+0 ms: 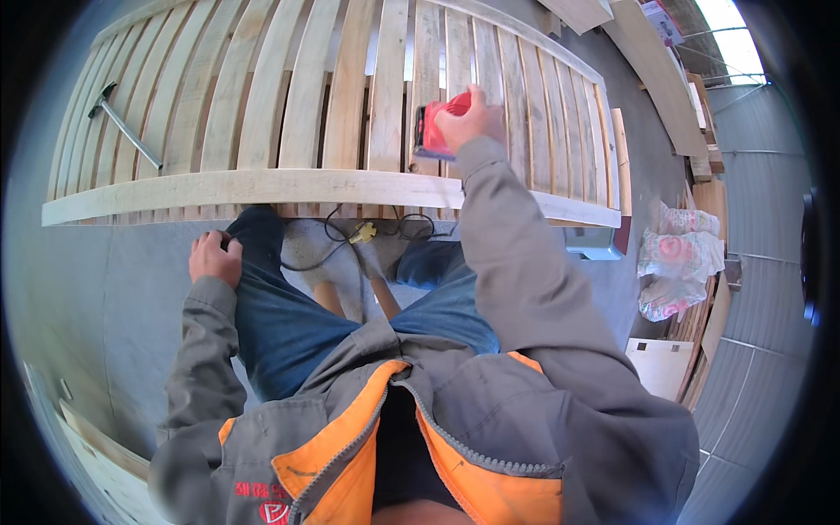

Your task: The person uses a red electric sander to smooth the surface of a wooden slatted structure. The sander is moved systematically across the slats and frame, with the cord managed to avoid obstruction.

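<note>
My right hand [477, 120] is wrapped round a red power sander [430, 131], which rests on the slats near the front rail of a slatted wooden panel [254, 185]. The hand is slightly blurred. Off to the left, my left hand [216, 259] lies against my knee with its fingers loosely bent and holds nothing. A hammer [129, 131] with a metal handle and dark head lies across the slats at the panel's left end.
Below the front rail, a black cable [325, 254] with a yellow connector [363, 233] hangs between my legs. Stacked boards [656, 79] stand at the far right. White plastic bags [678, 254] lie by the grey corrugated wall [761, 227]. A box [595, 243] sits under the panel's right end.
</note>
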Demonstrator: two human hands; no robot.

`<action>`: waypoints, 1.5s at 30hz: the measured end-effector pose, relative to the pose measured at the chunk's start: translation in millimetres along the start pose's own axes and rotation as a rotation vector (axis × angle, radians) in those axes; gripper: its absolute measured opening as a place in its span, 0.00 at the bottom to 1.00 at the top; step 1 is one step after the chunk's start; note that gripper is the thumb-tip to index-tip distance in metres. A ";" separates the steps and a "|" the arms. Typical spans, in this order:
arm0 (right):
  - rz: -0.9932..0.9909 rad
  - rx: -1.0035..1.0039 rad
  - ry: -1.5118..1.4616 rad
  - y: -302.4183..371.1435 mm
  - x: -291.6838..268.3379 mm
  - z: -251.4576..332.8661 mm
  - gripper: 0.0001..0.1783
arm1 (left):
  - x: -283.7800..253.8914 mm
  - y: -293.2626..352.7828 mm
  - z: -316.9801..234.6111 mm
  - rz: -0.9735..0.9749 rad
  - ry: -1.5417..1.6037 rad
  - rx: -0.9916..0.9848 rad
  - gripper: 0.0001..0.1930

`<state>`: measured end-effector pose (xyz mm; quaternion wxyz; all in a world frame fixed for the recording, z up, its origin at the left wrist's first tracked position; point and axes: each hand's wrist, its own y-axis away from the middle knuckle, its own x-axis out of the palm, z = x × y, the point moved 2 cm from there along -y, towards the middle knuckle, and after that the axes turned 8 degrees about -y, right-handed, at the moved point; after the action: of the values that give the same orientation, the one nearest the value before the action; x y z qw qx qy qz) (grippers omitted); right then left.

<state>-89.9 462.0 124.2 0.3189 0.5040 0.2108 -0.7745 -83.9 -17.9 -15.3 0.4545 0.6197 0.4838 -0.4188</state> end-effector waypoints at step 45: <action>0.019 0.010 0.019 14.7 4.2 16.4 0.43 | -3.9 6.4 3.5 -0.009 0.024 -0.014 0.15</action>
<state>-91.4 439.8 126.8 0.3215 0.5150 0.2053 -0.7676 -78.6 -22.9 -11.4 0.4510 0.6194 0.4948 -0.4101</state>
